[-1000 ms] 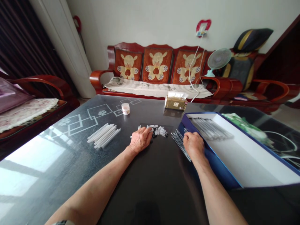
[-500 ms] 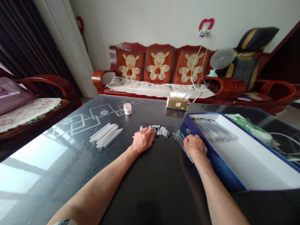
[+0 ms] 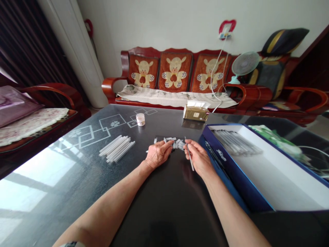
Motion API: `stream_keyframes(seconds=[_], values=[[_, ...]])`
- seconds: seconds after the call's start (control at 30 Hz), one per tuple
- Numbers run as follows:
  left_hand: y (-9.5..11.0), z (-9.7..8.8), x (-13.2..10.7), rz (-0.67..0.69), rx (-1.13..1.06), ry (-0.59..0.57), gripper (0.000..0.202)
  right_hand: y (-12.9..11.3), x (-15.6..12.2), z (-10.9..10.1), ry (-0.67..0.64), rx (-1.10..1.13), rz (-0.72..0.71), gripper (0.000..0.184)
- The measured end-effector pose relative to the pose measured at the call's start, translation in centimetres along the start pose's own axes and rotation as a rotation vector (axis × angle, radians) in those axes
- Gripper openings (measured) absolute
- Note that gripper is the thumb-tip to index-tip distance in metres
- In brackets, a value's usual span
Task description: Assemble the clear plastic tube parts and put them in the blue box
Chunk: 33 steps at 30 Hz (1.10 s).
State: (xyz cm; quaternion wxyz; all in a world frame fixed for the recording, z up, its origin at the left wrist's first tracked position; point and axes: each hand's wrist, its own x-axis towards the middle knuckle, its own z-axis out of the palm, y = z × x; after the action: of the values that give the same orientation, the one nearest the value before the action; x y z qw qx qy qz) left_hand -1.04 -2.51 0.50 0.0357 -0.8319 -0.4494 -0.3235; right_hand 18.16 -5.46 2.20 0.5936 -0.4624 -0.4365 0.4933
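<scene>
A home living room, red wooden sofa, cushions, electric fan

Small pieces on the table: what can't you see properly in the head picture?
Small pieces: in the head view, the left hand and right hand cover some, and they look too small to count.
Thin stick: in the head view, the right hand's grip hides the held part.
Sticks in the blue box: too blurred to count.
Green thing: the box hides part of it, so its kind is unclear.
</scene>
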Motion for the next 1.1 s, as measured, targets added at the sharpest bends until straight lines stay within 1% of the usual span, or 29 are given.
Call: stream_keyframes(seconds=[0.03, 0.1, 0.17, 0.23, 0.37, 0.47, 0.63, 0.77, 0.93, 1.1], values=[[0.1, 0.0, 0.0, 0.005, -0.011, -0.004, 0.034, 0.3, -0.2, 0.5, -0.039, 0.1, 0.056, 0.038], [0.1, -0.1, 0.0, 0.015, -0.034, 0.001, 0.032, 0.6, -0.5, 1.1, -0.085, 0.219, 0.113, 0.042], [0.2, -0.1, 0.1, 0.03, -0.059, 0.013, 0.031, 0.7, -0.6, 1.5, -0.08, 0.272, 0.122, 0.042], [0.3, -0.2, 0.1, 0.041, -0.073, 0.016, 0.03, 0.8, -0.6, 1.7, -0.048, 0.289, 0.123, 0.036], [0.4, -0.3, 0.1, 0.029, -0.079, 0.002, 0.031, 1.2, -0.3, 1.9, 0.022, 0.24, 0.058, 0.035], [0.3, -0.2, 0.0, 0.037, -0.086, -0.004, 0.032, 1.3, -0.3, 2.1, 0.049, 0.195, 0.007, 0.034], [0.3, -0.2, -0.1, 0.054, -0.078, -0.012, 0.033, 1.3, -0.4, 2.3, 0.065, 0.183, -0.023, 0.033], [0.3, -0.2, 0.0, 0.074, -0.085, -0.014, 0.032, 1.5, -0.3, 2.3, 0.081, 0.189, -0.013, 0.033], [0.5, -0.4, -0.1, 0.089, -0.106, -0.063, 0.032, 2.0, -0.3, 2.4, 0.029, 0.173, 0.009, 0.031], [0.6, -0.6, -0.1, 0.099, -0.132, -0.071, 0.033, 2.1, -0.9, 2.7, -0.051, 0.019, -0.007, 0.026]])
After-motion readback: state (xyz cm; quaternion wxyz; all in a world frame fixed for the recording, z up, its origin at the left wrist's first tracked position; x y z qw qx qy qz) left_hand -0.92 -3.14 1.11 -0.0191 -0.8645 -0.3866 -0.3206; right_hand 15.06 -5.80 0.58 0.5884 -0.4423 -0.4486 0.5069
